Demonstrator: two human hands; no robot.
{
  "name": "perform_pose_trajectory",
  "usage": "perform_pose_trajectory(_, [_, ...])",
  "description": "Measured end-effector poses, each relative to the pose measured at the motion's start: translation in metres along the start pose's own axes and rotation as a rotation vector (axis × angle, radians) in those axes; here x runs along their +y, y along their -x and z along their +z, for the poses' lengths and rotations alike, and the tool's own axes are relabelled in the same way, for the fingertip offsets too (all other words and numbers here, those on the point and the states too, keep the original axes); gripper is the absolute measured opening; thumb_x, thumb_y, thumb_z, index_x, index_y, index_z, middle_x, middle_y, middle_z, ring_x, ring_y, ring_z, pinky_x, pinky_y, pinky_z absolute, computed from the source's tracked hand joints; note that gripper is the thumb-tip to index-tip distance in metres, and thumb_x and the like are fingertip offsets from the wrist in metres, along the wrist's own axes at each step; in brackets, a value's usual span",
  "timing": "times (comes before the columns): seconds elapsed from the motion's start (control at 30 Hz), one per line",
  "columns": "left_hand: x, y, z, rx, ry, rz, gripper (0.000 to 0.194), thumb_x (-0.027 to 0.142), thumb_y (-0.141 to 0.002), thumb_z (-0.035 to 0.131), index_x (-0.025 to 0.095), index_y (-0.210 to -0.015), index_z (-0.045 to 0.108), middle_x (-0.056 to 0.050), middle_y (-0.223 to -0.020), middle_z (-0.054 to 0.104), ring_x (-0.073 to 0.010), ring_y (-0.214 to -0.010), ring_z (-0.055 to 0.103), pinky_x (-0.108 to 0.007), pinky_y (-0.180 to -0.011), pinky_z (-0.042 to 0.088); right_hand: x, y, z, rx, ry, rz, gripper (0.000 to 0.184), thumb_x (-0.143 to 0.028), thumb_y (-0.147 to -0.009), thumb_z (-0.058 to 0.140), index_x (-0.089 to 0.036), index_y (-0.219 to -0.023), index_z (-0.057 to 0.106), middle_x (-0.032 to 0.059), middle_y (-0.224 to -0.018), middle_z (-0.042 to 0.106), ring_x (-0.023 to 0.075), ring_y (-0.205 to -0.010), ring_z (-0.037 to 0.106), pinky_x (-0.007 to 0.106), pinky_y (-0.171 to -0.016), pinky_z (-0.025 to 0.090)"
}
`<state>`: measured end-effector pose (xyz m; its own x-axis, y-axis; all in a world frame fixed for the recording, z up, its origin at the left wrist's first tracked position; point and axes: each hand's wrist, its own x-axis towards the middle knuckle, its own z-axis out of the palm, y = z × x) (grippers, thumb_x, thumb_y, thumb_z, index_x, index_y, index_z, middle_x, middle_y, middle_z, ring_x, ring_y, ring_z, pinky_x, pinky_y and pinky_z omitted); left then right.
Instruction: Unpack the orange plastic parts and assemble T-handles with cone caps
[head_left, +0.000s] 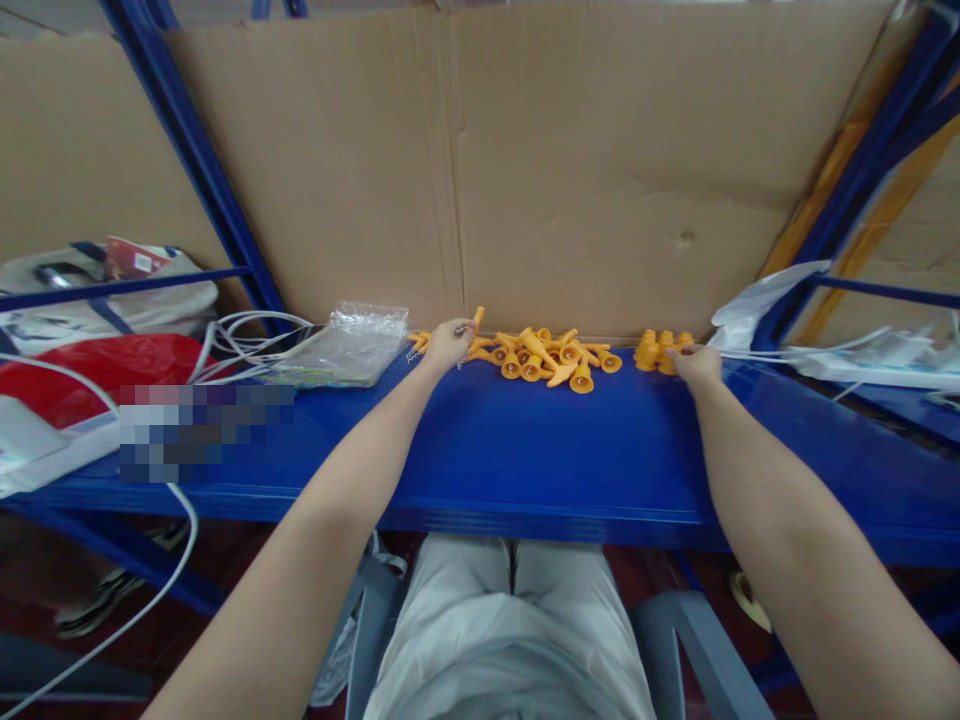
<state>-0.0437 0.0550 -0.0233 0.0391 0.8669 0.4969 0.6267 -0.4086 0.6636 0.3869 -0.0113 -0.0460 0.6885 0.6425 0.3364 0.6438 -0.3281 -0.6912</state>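
My left hand (450, 345) is closed at the back of the blue shelf, with a small yellow plastic piece (479, 316) poking up from its fingers. Thin metal chains hang near that hand, and more yellow pieces lie behind and beside it. Right of it spreads a pile of yellow bell-shaped plastic pieces (532, 368), many tipped on their sides with hollow ends showing. My right hand (699, 366) pinches at the edge of a separate group of yellow cup-shaped pieces (646, 352), which stand close together. Its fingers partly hide the nearest cup.
A cardboard panel (570, 170) rises behind the blue shelf (555, 450). Plastic-wrapped flat packs (345, 350) lie left of my left hand, beside white cables (247, 320) and a red bag (112, 375). Blue posts (195, 150) frame both sides; a white plastic bag (757, 305) sits at right.
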Motion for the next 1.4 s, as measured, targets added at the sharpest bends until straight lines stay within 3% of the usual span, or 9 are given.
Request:
perform_pose_trajectory(0.23, [-0.003,0.007,-0.003,-0.138,-0.342,0.033,0.038,0.024,-0.095,0.050,0.022,-0.125,0.073,-0.005,-0.126,0.074,-0.0217,-0.118,0.068,-0.028,-0.100,0.051,0.000,0.002,0.003,-0.006,-0.053,0.033,0.013,-0.025,-0.078,0.071,-0.018,-0.089,0.072,0.0127,-0.092,0.072,0.0336,-0.103,0.068,0.043,-0.086,0.055])
perform_pose_trajectory(0.4, [-0.003,0.014,-0.004,-0.270,-0.614,0.001,0.044,0.026,-0.095,0.050,0.027,-0.136,0.066,-0.006,-0.137,0.068,-0.0270,-0.127,0.063,-0.037,-0.107,0.048,-0.006,0.007,-0.001,0.002,-0.015,0.010,0.009,-0.024,-0.081,0.069,-0.018,-0.088,0.070,0.0139,-0.097,0.072,0.0316,-0.111,0.067,0.041,-0.094,0.052])
perform_pose_trajectory(0.53, [0.001,0.018,-0.003,-0.331,-0.707,0.022,0.048,0.026,-0.091,0.053,0.028,-0.138,0.064,-0.008,-0.138,0.067,-0.0310,-0.130,0.061,-0.042,-0.108,0.048,-0.012,0.013,-0.005,0.007,-0.025,-0.004,0.008,-0.024,-0.084,0.068,-0.018,-0.090,0.068,0.0144,-0.100,0.072,0.0312,-0.112,0.066,0.042,-0.099,0.050])
perform_pose_trajectory(0.67, [0.006,0.020,-0.003,-0.379,-0.750,0.035,0.050,0.025,-0.090,0.055,0.024,-0.139,0.063,-0.010,-0.141,0.065,-0.0315,-0.131,0.060,-0.041,-0.109,0.047,-0.016,0.018,-0.008,0.027,-0.024,0.010,0.008,-0.024,-0.085,0.065,-0.018,-0.091,0.068,0.0146,-0.104,0.072,0.0298,-0.111,0.067,0.041,-0.099,0.050])
perform_pose_trajectory(0.87, [0.010,0.022,-0.005,-0.356,-0.794,0.058,0.046,0.023,-0.093,0.047,0.020,-0.136,0.065,-0.013,-0.135,0.068,-0.0305,-0.128,0.062,-0.039,-0.105,0.049,-0.016,0.019,-0.009,0.067,-0.017,-0.003,0.018,-0.027,-0.086,0.062,-0.016,-0.099,0.067,0.0158,-0.107,0.069,0.0294,-0.109,0.066,0.042,-0.098,0.049])
perform_pose_trajectory(1.17, [0.012,0.023,-0.005,-0.340,-0.811,0.066,0.044,0.023,-0.094,0.045,0.019,-0.132,0.067,-0.012,-0.134,0.069,-0.0294,-0.125,0.064,-0.038,-0.103,0.050,-0.010,0.014,-0.002,0.263,-0.108,-0.103,0.023,-0.029,-0.084,0.057,-0.018,-0.104,0.054,0.0179,-0.120,0.058,0.0315,-0.112,0.059,0.049,-0.097,0.046])
perform_pose_trajectory(1.3, [0.016,0.025,-0.006,-0.321,-0.789,0.082,0.044,0.021,-0.094,0.045,0.018,-0.133,0.066,-0.012,-0.139,0.065,-0.0301,-0.128,0.062,-0.039,-0.105,0.048,-0.025,0.016,-0.009,0.346,-0.092,-0.220,0.016,-0.026,-0.090,0.051,-0.019,-0.104,0.051,0.0183,-0.118,0.058,0.0321,-0.116,0.057,0.048,-0.097,0.045])
perform_pose_trajectory(1.4, [0.018,0.028,-0.006,-0.268,-0.754,0.086,0.044,0.020,-0.094,0.046,0.018,-0.132,0.067,-0.013,-0.138,0.066,-0.0315,-0.128,0.062,-0.040,-0.105,0.047,-0.046,0.023,-0.013,0.290,-0.061,-0.343,0.011,-0.025,-0.092,0.048,-0.020,-0.100,0.054,0.0161,-0.109,0.063,0.0302,-0.110,0.060,0.045,-0.095,0.046])
